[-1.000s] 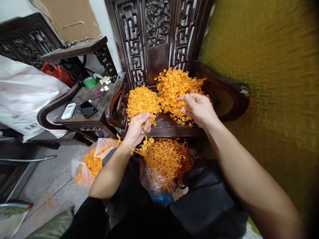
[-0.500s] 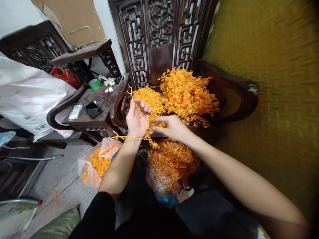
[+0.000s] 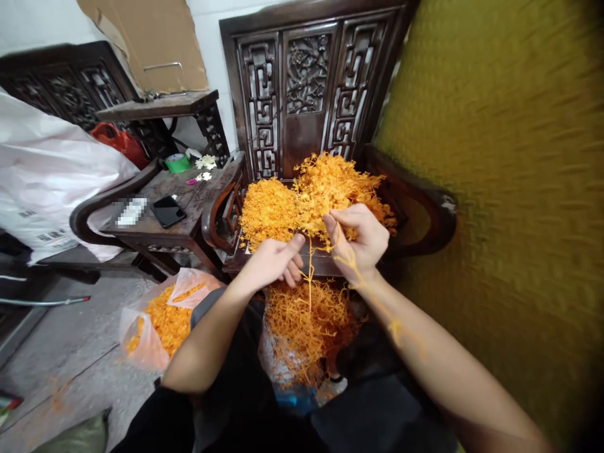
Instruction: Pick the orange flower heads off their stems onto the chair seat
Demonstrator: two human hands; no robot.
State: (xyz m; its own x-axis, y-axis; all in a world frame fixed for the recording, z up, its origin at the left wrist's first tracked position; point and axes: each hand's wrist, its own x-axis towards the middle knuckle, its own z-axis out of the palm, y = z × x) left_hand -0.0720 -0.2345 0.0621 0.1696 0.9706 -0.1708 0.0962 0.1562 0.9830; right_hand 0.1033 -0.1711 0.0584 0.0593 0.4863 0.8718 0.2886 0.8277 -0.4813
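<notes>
My right hand point(image 3: 361, 242) is closed, pinching a thin orange branching stem point(image 3: 310, 267). Some of its twigs hang towards my left hand, while others trail along my right forearm. My left hand point(image 3: 276, 261) is beside the hanging twigs, its thumb apart from loosely curled fingers; its palm is hidden. Behind the hands, on the wooden chair point(image 3: 302, 145), lie a low heap of small orange flower pieces point(image 3: 268, 211) and a taller bunch of orange branching sprays point(image 3: 335, 179). Below the hands, between my legs, is a tangle of bare orange stems point(image 3: 311, 321).
A pink plastic bag point(image 3: 136, 336) of orange pieces stands on the floor at left. On the dark side table point(image 3: 189, 236) are a phone point(image 3: 167, 212) and green tape point(image 3: 177, 163). White sacks point(image 3: 51, 170) stand far left; a yellow-green textured surface point(image 3: 495, 157) rises at right.
The orange stem has left my left palm and is now in my right hand, which has lifted slightly. My left hand has turned over and lowered. The view has shifted a little.
</notes>
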